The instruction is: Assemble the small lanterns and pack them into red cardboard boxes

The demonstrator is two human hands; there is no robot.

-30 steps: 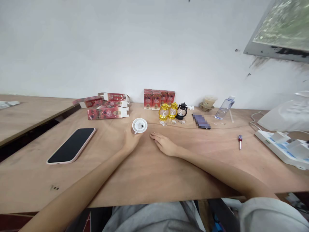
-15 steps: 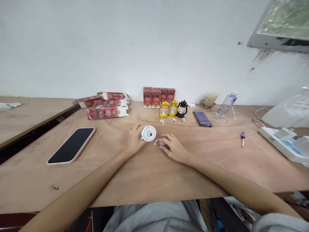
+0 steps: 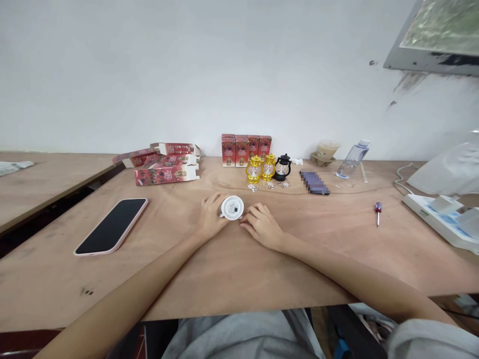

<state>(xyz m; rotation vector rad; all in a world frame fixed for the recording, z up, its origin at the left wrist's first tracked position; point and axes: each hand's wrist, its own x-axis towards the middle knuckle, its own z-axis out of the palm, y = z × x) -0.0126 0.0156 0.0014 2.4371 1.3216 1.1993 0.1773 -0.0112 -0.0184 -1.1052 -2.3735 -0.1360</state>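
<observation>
My left hand (image 3: 212, 216) is wrapped round a white mini lantern (image 3: 232, 208), whose round underside faces me. Small dark and metallic parts show inside that base. Just right of it, my right hand (image 3: 261, 225) rests low over the table with its fingers curled and pressed together, the fingertips close to the lantern's rim. Whatever they pinch is hidden behind them. Further back stand two gold lanterns (image 3: 254, 170) and a black lantern (image 3: 282, 168), with several small tags or loose bits (image 3: 268, 185) in front of them.
Red printed boxes (image 3: 241, 151) stand by the wall; opened boxes (image 3: 164, 172) lie left. A pink-edged phone (image 3: 112, 227) is at left, another phone (image 3: 314, 182) further back. At right are a cup (image 3: 326, 151), a water bottle (image 3: 352, 160), a screwdriver (image 3: 378, 213) and a power strip (image 3: 437, 217).
My right hand has moved left toward the lantern and its fingers have drawn together. The small pieces seen on the table between my hands are out of sight now. The left hand keeps its hold.
</observation>
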